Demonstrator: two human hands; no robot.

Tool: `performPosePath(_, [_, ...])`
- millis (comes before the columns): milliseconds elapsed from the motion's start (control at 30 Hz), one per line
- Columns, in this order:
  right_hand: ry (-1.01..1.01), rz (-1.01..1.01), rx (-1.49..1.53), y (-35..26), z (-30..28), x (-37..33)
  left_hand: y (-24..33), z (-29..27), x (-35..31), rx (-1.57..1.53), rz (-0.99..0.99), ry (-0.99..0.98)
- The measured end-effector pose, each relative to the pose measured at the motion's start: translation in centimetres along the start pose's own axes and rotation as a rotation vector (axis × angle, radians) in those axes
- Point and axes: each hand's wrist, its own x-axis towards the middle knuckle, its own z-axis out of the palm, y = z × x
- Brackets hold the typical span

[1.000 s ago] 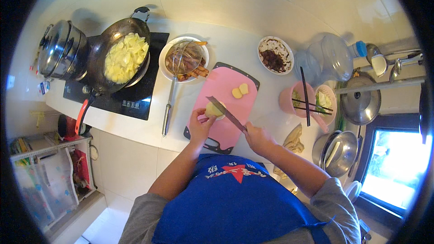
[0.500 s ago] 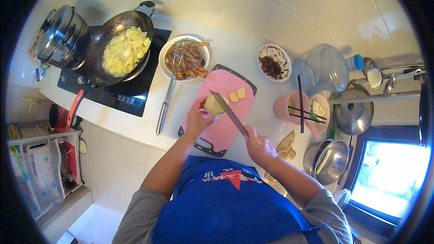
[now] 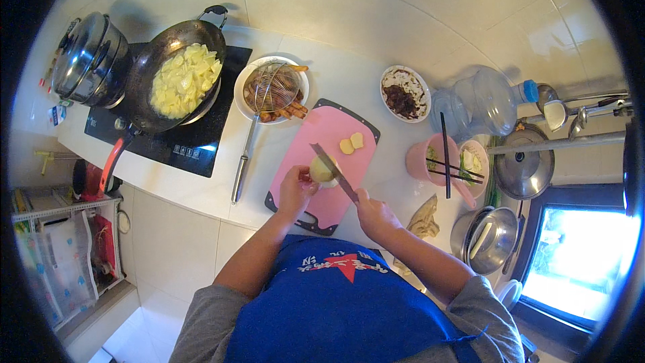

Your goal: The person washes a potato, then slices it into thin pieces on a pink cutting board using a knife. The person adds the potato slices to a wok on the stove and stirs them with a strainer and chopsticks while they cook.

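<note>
Left hand (image 3: 297, 191) clasps peeled potato (image 3: 320, 171); right hand (image 3: 376, 215) grips knife (image 3: 343, 183), blade crossing the potato toward half past ten.

2 hands (image 3: 297, 191), 1 knife (image 3: 338, 176), 2 loose slices (image 3: 346, 146), perhaps 3 chopsticks (image 3: 446, 148).

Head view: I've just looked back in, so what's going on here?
The person's left hand holds a pale yellow, rounded vegetable piece on a pink rectangular cutting board with dark corners. The right hand grips a long dark-bladed knife, its blade across the piece; how deep it sits, I can't tell. Two pale round slices lie farther up the board. To the left, a dark metal wok holds a heap of pale yellow slices.
</note>
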Motion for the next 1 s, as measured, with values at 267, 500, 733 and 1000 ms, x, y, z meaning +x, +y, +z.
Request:
performPosePath(267, [0.036, 0.057, 0.037, 0.0, 0.4, 0.0, 5.0, -1.6, 0.6, 0.377, 0.249, -0.011])
performPosePath(500, [-0.020, 0.036, -0.015, 2.0, 2.9, 1.1, 1.0, -0.1, -0.8, 0.242, 0.107, -0.067])
performPosePath(733, [0.001, 0.029, 0.073, 0.8, 0.3, 0.2, 2.8, -0.4, -1.1, 0.182, 0.100, -0.029])
performPosePath(1000, [-0.104, 0.038, -0.118, 0.8, 0.8, 1.6, 4.0, -2.5, -2.7, 0.193, 0.189, 0.180])
